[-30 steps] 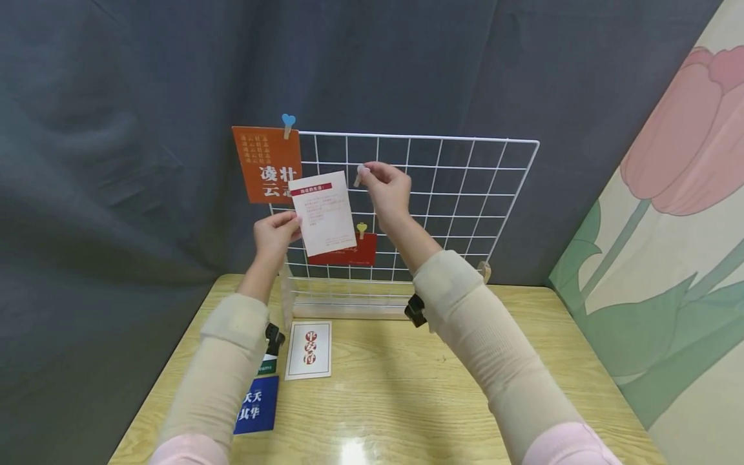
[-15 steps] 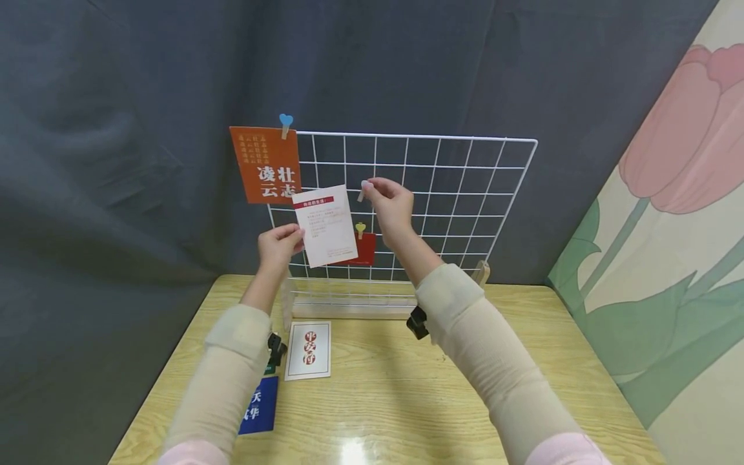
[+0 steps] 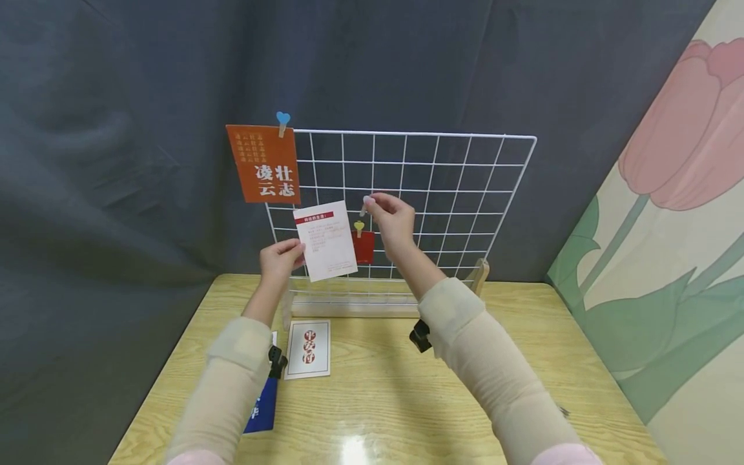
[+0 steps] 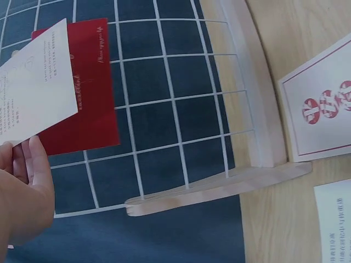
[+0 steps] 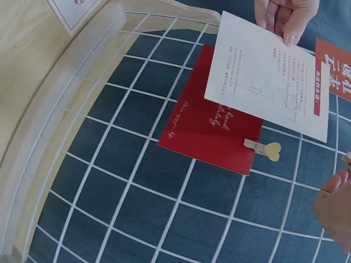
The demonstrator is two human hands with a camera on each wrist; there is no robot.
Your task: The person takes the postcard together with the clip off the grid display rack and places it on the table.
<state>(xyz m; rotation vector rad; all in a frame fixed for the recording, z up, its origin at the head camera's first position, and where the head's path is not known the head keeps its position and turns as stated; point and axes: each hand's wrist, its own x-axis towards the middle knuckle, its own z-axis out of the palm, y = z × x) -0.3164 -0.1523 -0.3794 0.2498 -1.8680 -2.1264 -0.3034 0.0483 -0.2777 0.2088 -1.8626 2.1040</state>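
My left hand [image 3: 280, 259] pinches a white printed card [image 3: 327, 245] with a red title bar by its left edge, in front of the wire grid. Between thumb and fingertips, my right hand [image 3: 395, 223] holds a small pale clothespin [image 3: 365, 208], just right of the card's top corner. Behind the white card hangs a red card [image 5: 211, 118], partly covered, with a yellow heart clothespin [image 5: 266, 149] on its edge. An orange card [image 3: 264, 165] hangs at the grid's upper left under a blue heart clothespin [image 3: 283, 123].
The white wire grid [image 3: 447, 187] stands on wooden feet [image 4: 219, 189] at the back of the table [image 3: 372, 387]. A white card with red round characters [image 3: 309, 349] and a blue card [image 3: 264, 407] lie on the table, left. A dark curtain hangs behind.
Both hands have moved down together, bringing the white card and the clothespin lower in front of the grid. More of the orange card's lettering shows; the white card now hides more of the red card.
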